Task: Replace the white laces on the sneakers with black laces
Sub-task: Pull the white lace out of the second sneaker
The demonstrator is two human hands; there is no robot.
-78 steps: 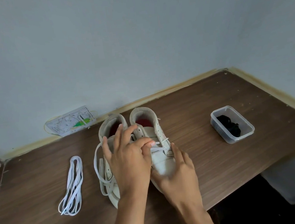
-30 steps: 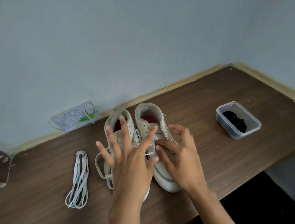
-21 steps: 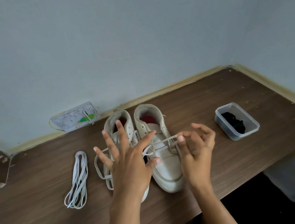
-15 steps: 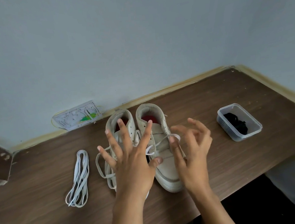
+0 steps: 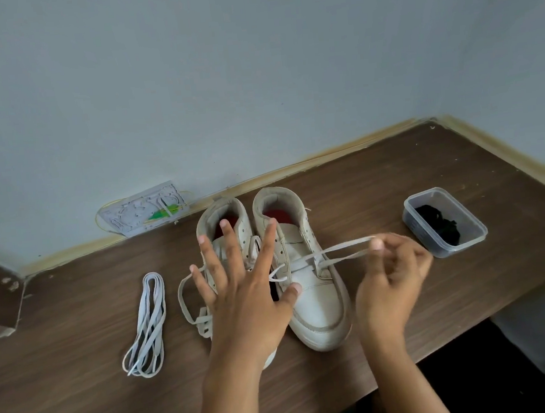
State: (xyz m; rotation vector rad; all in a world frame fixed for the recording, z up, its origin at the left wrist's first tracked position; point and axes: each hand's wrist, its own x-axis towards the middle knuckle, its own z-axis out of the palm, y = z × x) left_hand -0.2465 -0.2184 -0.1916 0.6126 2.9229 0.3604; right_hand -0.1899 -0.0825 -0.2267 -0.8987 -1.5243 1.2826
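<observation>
Two white high-top sneakers stand side by side on the wooden table, toes toward me. My left hand (image 5: pixel 242 291) lies spread, fingers straight, over the left sneaker (image 5: pixel 224 220) and presses on it, thumb on the right sneaker (image 5: pixel 319 301). My right hand (image 5: pixel 391 278) pinches a white lace (image 5: pixel 341 251) and holds it stretched out to the right of the right sneaker's lower eyelets. A loose white lace (image 5: pixel 187 299) trails off the left sneaker. A removed white lace (image 5: pixel 148 326) lies bundled at the left. Black laces (image 5: pixel 442 224) sit in a clear plastic tub (image 5: pixel 412 223) at the right.
A wall socket plate (image 5: pixel 145 212) sits at the wall behind the sneakers. The walls meet in a corner at the far right. The table's front edge (image 5: pixel 457 335) runs just below my right hand, dark floor beyond it.
My right hand went from the right sneaker's eyelets to gripping the white lace and has drawn it out to the right. My left hand stayed spread over the left sneaker.
</observation>
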